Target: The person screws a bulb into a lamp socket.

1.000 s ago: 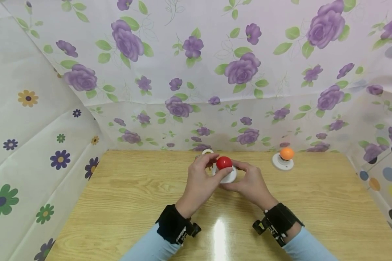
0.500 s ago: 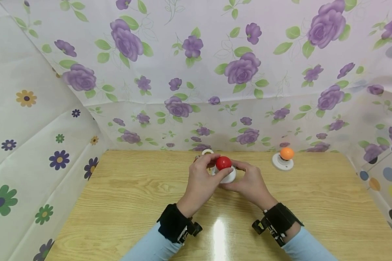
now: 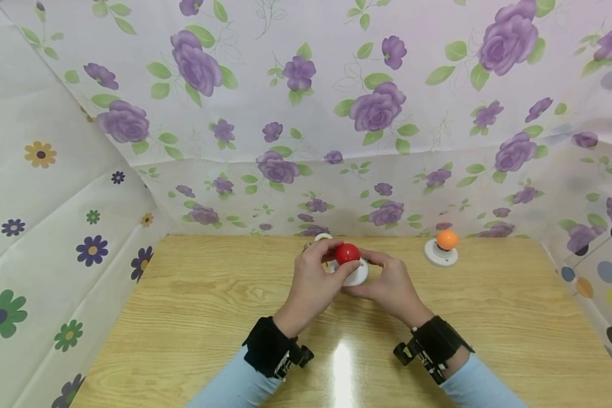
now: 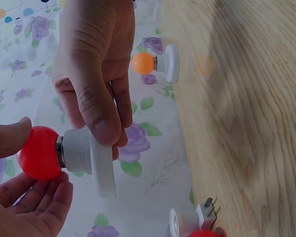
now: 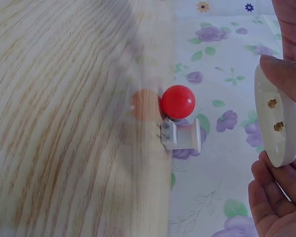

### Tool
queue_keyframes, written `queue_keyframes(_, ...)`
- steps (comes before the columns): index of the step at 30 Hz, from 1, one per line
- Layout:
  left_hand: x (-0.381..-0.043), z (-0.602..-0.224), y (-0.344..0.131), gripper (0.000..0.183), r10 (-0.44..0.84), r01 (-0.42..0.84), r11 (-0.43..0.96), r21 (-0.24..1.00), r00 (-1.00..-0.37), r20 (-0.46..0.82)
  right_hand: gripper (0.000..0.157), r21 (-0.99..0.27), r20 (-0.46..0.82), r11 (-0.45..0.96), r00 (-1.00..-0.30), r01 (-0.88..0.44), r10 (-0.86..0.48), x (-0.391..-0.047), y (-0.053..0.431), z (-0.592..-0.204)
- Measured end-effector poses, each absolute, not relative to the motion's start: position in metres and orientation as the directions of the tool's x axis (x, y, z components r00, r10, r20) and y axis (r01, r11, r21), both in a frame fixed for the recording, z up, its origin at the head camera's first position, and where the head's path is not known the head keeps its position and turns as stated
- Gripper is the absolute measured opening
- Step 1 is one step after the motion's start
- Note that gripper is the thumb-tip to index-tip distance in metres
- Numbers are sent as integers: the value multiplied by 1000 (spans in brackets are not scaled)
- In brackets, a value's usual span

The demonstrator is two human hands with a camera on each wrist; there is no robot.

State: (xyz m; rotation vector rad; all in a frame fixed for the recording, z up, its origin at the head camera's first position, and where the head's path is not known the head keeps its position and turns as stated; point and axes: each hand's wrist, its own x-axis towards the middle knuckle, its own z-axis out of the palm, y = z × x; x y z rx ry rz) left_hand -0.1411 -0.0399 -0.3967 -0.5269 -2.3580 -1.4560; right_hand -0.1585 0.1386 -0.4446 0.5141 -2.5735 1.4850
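My left hand (image 3: 308,283) holds a round red light bulb (image 4: 38,153) between its thumb and curled fingers. A narrow metal band (image 4: 60,152) shows between the bulb and a white lamp holder (image 4: 102,168), so the bulb sits in the holder. Gripping the holder's disc-shaped base is my right hand (image 3: 391,286), thumb on one face and fingers at the edge. In the right wrist view the base's hollow underside faces the camera, with two brass terminals (image 5: 278,126). Both hands keep the assembly raised over the table, bulb pointing up.
At the table's back right stands an orange bulb (image 3: 447,240) in a white round holder (image 3: 441,259). Behind my left hand lie a second red bulb (image 5: 177,101) and a white plug-in socket (image 5: 185,137) with prongs. Flowered cloth (image 3: 285,113) hangs behind the wooden table (image 3: 209,306).
The red bulb and both hands have drifted very slightly left in the head view. Each hand keeps the same hold.
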Motion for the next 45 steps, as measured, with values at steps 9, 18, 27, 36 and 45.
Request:
queue_keyframes(9, -145, -394, -44, 40, 207, 508, 390, 768, -861, 465, 74, -818, 299, 436, -925, -375, -233, -158, 138, -443)
queue_keyframes(18, -150, -390, -50, 40, 311, 471, 371, 800, -875, 371, 73, -807, 311, 438, -915, -396, -256, -161, 140, -444)
queue_keyframes(27, -145, -392, -44, 49, 227, 478, 383, 790, -878, 421, 75, -808, 298, 452, -924, -378, -241, -160, 140, -445)
queue_keyframes(36, -138, -394, -34, 55, 113, 418, 436, 797, -904, 412, 75, -801, 298, 472, -929, -369, -220, -158, 138, -447)
queue_keyframes(45, -139, -393, -37, 49, 140, 413, 435, 800, -909, 393, 75, -790, 314, 473, -920, -390, -235, -159, 137, -450)
